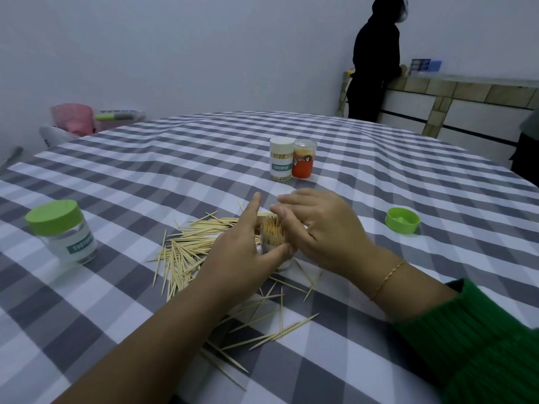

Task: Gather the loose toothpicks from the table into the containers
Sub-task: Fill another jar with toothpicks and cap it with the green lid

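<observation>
- Grey-and-white checked cloth covers the counter (163, 158), with a pale wall behind it.
- An open jar (275, 246), packed with upright toothpicks, stands at the middle of the counter between both hands.
- The left hand (239, 252) curls round the jar's near-left side, thumb across its front and forefinger raised; this grip holds the jar.
- The right hand (318, 228) lies against the jar's right side, fingers stretched loosely over the toothpick tips, pinching nothing that shows.
- Loose toothpicks (186, 246) lie scattered left of the jar and in front of it, under the left forearm.
- A green lid (402, 220) lies upturned, well to the right of the jar.
- A clear jar with a green cap (62, 231) stands far to the left of the open jar.
- Beyond the open jar, a white-capped toothpick tub (281, 158) touches an orange tub (304, 159).
</observation>
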### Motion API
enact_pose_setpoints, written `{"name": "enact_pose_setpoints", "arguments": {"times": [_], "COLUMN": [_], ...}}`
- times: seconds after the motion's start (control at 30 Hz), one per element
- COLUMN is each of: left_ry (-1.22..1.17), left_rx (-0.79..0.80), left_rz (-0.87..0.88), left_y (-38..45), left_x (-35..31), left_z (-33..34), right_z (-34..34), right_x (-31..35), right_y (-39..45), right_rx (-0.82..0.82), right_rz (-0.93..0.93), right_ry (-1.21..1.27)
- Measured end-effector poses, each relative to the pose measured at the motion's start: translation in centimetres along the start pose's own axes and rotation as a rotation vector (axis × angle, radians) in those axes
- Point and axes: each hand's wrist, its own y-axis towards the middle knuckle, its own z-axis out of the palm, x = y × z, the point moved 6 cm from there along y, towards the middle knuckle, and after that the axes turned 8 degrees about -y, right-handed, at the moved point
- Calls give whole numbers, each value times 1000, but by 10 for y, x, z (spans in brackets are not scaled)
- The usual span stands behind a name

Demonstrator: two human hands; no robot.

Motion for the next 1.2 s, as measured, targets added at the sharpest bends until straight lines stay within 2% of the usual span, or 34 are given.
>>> {"name": "enact_pose_setpoints", "arguments": {"times": [0.07,0.17,0.3,0.37,0.47,0.6,0.67,0.8,0.87,0.93,1.03,1.2], "left_ry": [0,-7,20,21,28,75,102,158,161,157,145,135], "left_rx": [8,7,2,5,11,21,54,78,69,55,28,-9], "left_rz": [0,-10,-13,-22,-21,97,141,133,114,109,106,89], "left_y": [0,-1,-1,-1,0,-2,-2,-2,-1,-1,-1,1], "left_x": [-1,-2,-4,-4,-2,-13,-17,-13,-11,-11,-10,-7], "left_z": [0,0,-1,-1,-1,-2,-1,1,1,-1,-3,-6], "right_z": [1,5,1,2,9,2,-2,5,10,13,15,18], "right_x": [-1,1,-17,-19,-15,-25,-33,-50,-57,-61,-57,-50], "right_y": [1,1,-1,-1,-2,1,4,-4,-15,-21,-23,-19], "right_rx": [36,130,90,108,223,177,246,648,823,924,963,899], "right_rz": [-5,-21,291,302,258,415,459,494,522,521,473,430], "right_ry": [-95,94,413,441,402,538,468,70,-16,-50,-42,-40]}}
